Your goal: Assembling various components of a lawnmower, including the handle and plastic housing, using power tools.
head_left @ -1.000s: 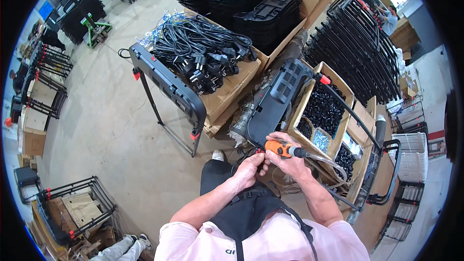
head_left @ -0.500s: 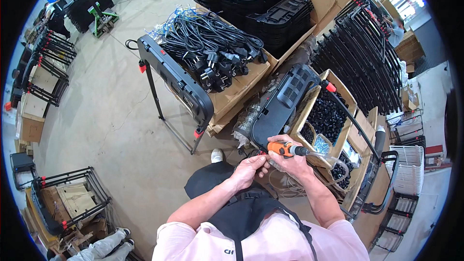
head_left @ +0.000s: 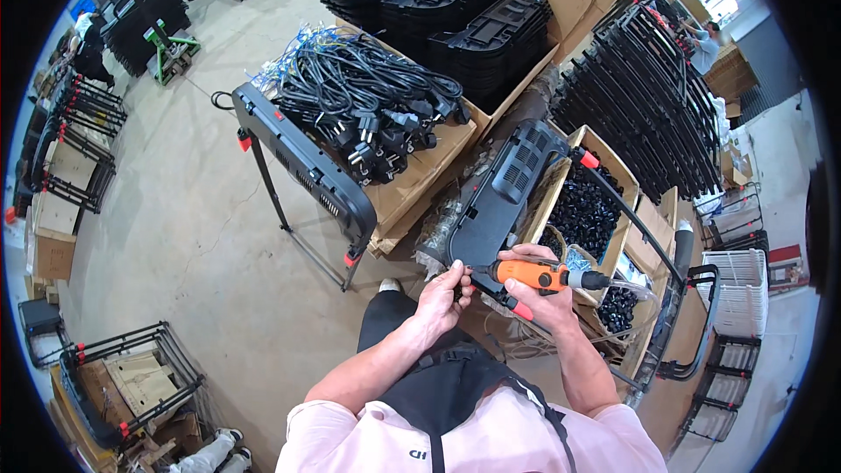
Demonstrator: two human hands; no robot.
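Lower left of frame: black metal frames (head_left: 131, 377) stacked on the floor around cardboard. Upper centre: a box of coiled black power cords (head_left: 368, 109), with a long black panel (head_left: 298, 166) standing on thin legs just beside it.

Centre: left hand (head_left: 441, 296) has its fingers drawn together, pinching at the lower end of the black housing (head_left: 504, 197); what it pinches is too small to tell, probably a screw. The housing leans tilted against a box of small black parts (head_left: 587, 210).

Right of centre: right hand (head_left: 545, 289) is wrapped tight around the orange screwdriver (head_left: 534, 275), tip aimed left at the pinch point.

Judgement: keep the tip square to the housing, steady the fastener with the left fingertips, and clear them before pressure builds, otherwise the tip may slip.
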